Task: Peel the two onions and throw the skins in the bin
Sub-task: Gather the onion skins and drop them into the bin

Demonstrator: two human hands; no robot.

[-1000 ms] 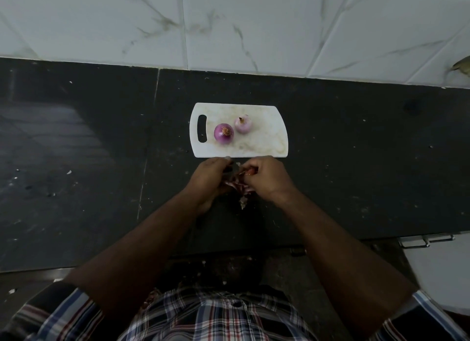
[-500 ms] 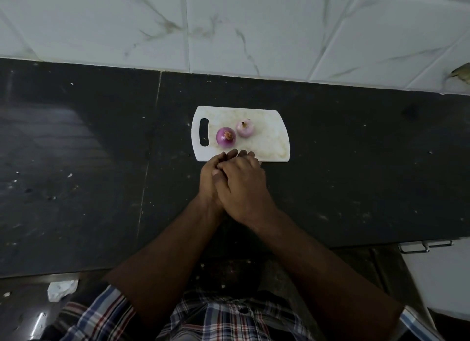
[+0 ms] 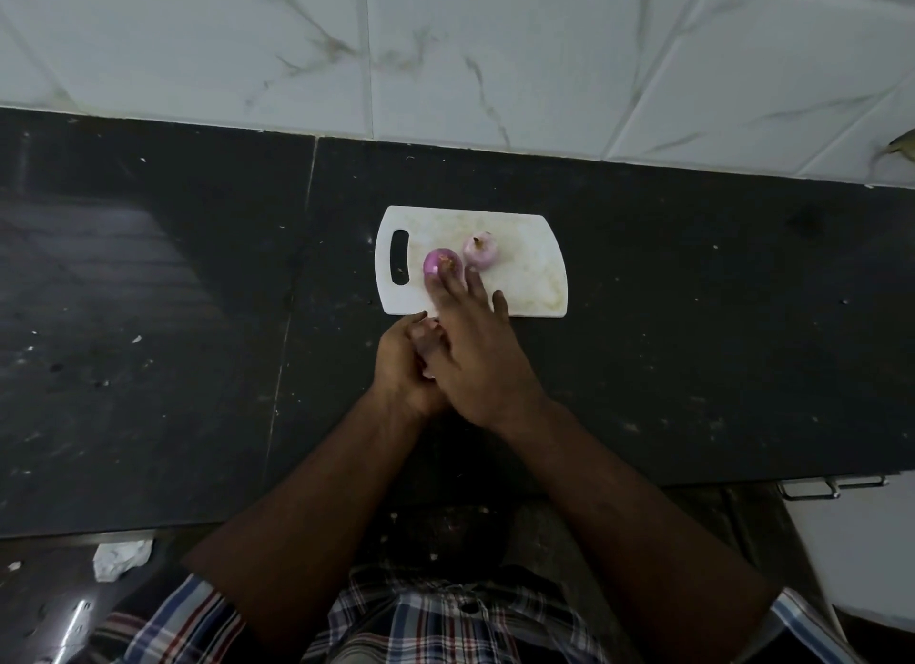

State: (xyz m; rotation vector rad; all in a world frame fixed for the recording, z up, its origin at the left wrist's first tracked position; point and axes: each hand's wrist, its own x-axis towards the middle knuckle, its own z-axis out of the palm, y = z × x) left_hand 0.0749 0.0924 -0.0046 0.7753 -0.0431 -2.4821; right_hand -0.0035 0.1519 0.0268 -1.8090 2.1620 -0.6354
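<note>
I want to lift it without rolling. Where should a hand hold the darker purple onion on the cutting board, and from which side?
Probably grip the darker purple onion across its round middle, coming from above and the near side, where the right hand already reaches; its stem end faces up.

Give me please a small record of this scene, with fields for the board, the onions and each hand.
board: white plastic cutting board on dark stone counter
onions: darker purple onion and paler pink onion, both on board
right hand: right hand, straight fingers reaching to the darker onion
left hand: left hand, curled round pale onion skins
</note>
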